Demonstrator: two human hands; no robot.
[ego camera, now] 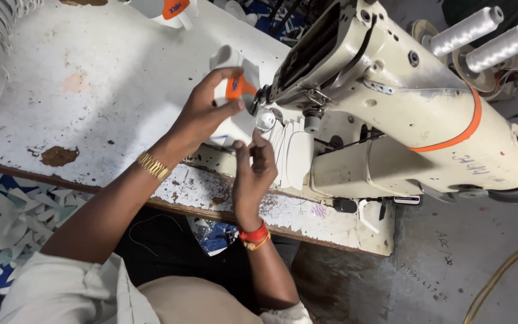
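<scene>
White and orange, the small stiff fabric piece [235,84] you are working sits just left of centre in the frame, tucked up against the needle end of the cream-coloured industrial sewing machine [391,102]. Your left hand [208,108] is on it, thumb and forefinger pinched on its orange patch, with the rest of the white piece running down and behind that hand toward the counter's near edge. Its long axis looks roughly up-and-down in the frame, though your fingers hide much of it.

Your right hand [253,174] is lower, just beside and below the piece, fingers drawn together and pointing up at the shiny round metal part [265,120] under the machine head. You seem to be pinching something fine there, perhaps thread, but it cannot be made out.

So the piece lies above your right hand and already in your left, which is the nearer one. Behind, the chipped white counter [91,90] fills the upper left, and two white thread cones [481,33] stand at the upper right.
</scene>
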